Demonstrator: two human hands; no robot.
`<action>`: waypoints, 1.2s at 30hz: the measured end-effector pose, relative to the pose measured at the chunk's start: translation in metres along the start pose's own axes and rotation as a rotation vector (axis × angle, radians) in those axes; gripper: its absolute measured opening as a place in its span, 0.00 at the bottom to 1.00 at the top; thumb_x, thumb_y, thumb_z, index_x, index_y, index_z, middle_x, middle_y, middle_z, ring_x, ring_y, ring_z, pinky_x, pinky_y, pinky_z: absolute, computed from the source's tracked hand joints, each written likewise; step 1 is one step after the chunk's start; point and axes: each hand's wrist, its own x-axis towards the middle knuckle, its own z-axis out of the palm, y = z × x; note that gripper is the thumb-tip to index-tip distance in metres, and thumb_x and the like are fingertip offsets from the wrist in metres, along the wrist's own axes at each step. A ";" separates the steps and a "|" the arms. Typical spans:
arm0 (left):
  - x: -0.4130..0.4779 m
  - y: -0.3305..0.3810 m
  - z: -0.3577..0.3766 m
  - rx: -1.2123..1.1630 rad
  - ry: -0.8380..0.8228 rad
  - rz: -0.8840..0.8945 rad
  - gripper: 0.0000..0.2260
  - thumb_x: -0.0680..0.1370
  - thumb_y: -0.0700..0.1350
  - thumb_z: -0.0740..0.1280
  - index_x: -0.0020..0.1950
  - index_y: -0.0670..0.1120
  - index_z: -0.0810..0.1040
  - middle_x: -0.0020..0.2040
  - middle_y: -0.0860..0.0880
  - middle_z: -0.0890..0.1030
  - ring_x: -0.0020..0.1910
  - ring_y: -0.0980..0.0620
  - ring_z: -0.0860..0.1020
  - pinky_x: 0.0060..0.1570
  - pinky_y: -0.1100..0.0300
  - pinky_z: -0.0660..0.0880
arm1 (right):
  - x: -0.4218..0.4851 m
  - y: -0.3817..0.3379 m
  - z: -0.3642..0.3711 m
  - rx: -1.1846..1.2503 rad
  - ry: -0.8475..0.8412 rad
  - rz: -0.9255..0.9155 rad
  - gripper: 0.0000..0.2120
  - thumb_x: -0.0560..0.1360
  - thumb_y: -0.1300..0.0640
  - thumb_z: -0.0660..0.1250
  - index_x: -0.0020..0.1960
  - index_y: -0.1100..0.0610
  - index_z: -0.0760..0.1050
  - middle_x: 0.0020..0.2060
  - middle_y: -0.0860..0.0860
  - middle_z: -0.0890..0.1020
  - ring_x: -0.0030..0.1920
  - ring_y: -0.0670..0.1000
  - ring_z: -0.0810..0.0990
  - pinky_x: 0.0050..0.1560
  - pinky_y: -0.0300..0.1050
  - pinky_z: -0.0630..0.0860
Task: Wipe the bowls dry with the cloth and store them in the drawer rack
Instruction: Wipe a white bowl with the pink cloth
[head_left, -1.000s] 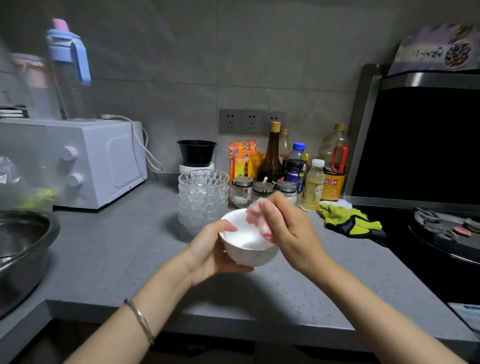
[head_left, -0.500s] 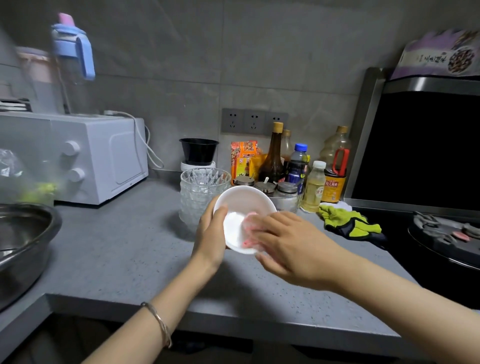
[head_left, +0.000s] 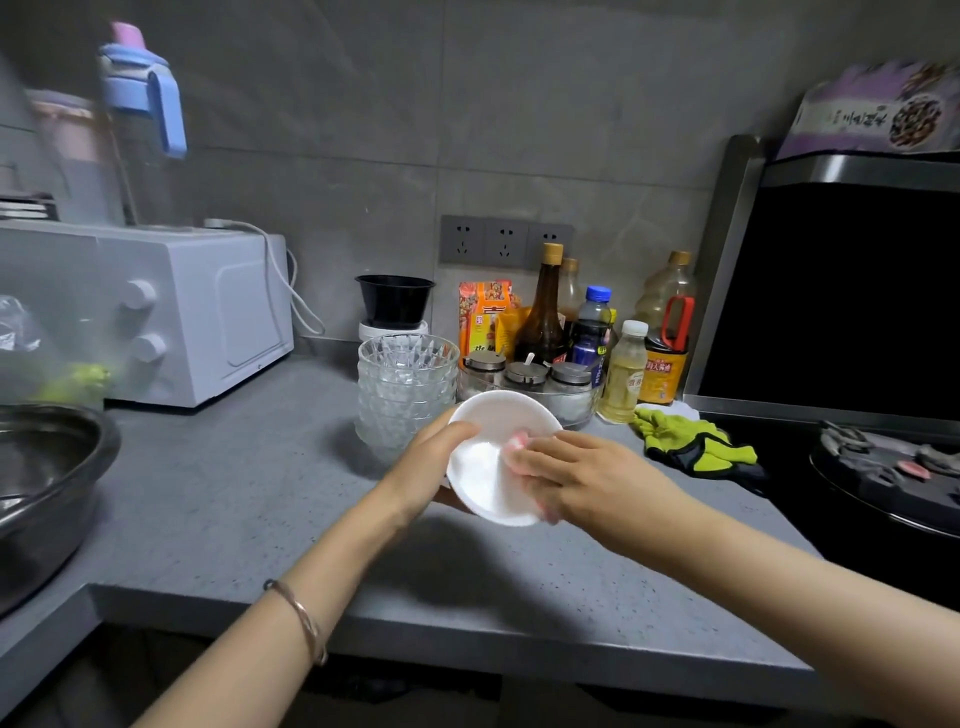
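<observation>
A small white bowl (head_left: 488, 457) is tilted on its side above the grey counter, its inside facing me. My left hand (head_left: 431, 467) grips its left rim with the thumb over the edge. My right hand (head_left: 576, 478) presses a pink cloth (head_left: 517, 441) against the inside of the bowl; only a small corner of the cloth shows past my fingers. A stack of clear glass bowls (head_left: 408, 389) stands on the counter just behind my left hand. No drawer rack is in view.
A white microwave (head_left: 197, 312) stands at back left, a steel basin (head_left: 47, 483) at far left. Bottles and spice jars (head_left: 587, 343) crowd the back wall. Green gloves (head_left: 691, 441) lie right of the bowl, beside a black stove (head_left: 883, 483).
The bowl went from upright to tilted toward me. My right hand with the cloth moved from the rim down into the bowl's inside.
</observation>
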 end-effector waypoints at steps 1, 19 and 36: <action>0.001 -0.001 0.001 -0.018 0.009 -0.001 0.11 0.81 0.40 0.57 0.48 0.54 0.74 0.44 0.50 0.78 0.42 0.54 0.76 0.41 0.59 0.73 | 0.003 -0.003 0.001 -0.016 0.026 0.031 0.18 0.53 0.54 0.82 0.41 0.55 0.85 0.49 0.53 0.84 0.49 0.53 0.84 0.49 0.46 0.79; 0.007 -0.017 0.007 -0.107 -0.026 -0.010 0.09 0.80 0.42 0.60 0.51 0.55 0.75 0.46 0.53 0.80 0.44 0.56 0.78 0.36 0.65 0.73 | 0.004 -0.022 0.017 -0.125 0.049 0.064 0.15 0.52 0.53 0.82 0.37 0.55 0.85 0.46 0.55 0.85 0.48 0.55 0.84 0.43 0.46 0.80; 0.007 -0.027 0.013 -0.167 -0.049 0.021 0.10 0.79 0.42 0.61 0.54 0.57 0.75 0.50 0.50 0.80 0.49 0.51 0.77 0.40 0.60 0.74 | 0.002 -0.008 0.009 -0.005 -0.118 0.111 0.20 0.60 0.53 0.80 0.48 0.60 0.84 0.57 0.59 0.81 0.57 0.58 0.80 0.41 0.48 0.82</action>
